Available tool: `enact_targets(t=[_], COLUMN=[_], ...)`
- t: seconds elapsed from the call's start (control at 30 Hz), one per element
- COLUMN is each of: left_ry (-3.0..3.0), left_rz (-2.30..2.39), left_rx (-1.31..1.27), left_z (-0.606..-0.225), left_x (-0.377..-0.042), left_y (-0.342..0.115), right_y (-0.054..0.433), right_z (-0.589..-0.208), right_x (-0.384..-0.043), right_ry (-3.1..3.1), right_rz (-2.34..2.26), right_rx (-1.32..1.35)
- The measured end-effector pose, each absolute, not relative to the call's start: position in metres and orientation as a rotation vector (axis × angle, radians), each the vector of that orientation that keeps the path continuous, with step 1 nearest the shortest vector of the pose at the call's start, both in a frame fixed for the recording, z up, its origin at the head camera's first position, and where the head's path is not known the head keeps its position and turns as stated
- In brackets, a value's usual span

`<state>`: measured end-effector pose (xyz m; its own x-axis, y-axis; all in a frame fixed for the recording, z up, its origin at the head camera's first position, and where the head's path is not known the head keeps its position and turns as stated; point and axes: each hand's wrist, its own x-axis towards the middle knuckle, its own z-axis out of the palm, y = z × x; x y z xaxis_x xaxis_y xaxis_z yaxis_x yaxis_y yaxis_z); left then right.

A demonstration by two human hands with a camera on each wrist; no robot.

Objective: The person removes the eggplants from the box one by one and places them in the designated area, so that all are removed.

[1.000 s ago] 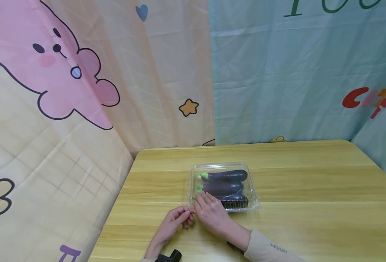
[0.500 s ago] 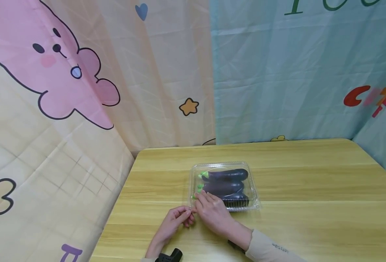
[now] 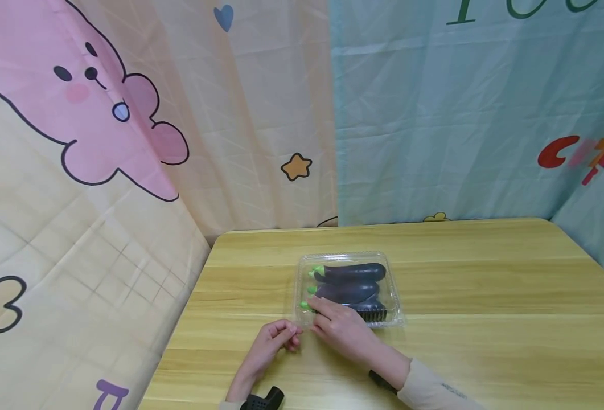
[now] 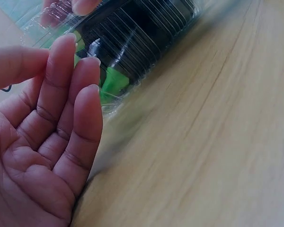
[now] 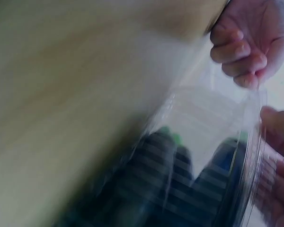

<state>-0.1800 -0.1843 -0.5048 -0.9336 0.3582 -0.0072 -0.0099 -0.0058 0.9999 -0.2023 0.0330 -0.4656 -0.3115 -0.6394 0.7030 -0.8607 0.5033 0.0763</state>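
Observation:
A clear plastic clamshell container [image 3: 394, 296] sits on the table, its lid down over several dark purple eggplants [image 3: 353, 273] with green stem ends. At its near left corner, my left hand [image 3: 271, 344] pinches the plastic edge between thumb and index finger; the left wrist view shows the other fingers [image 4: 87, 123] bent and grouped. My right hand [image 3: 345, 333] reaches over the near side. Its fingers lie on the lid and its thumb is at the front rim, gripping the edge; the right wrist view shows the thumb [image 5: 277, 120] near that corner. The nearest eggplant is partly hidden.
The wooden table [image 3: 486, 341] extends around the container. Patterned curtains [image 3: 261, 114] hang behind and to the left. Black wrist devices [image 3: 264, 398] are strapped on both wrists.
My right hand has shifted slightly to the right, away from the left hand, and its index finger reaches out on the lid. The left hand has barely moved.

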Motion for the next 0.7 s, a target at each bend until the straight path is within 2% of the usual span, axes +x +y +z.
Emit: enact_targets(t=[0.23, 0.7], left_ry=[2.010, 2.017], left_rz=[2.049, 2.103], left_rx=[0.321, 0.242], left_z=[-0.505, -0.503], left_x=[-0.180, -0.180], left_y=[-0.186, -0.184], right_y=[0.049, 0.083], right_z=[-0.465, -0.466], right_x=[-0.205, -0.203], right_ry=[-2.097, -2.165], right_rz=[0.433, 0.606], right_rx=[1.328, 1.281])
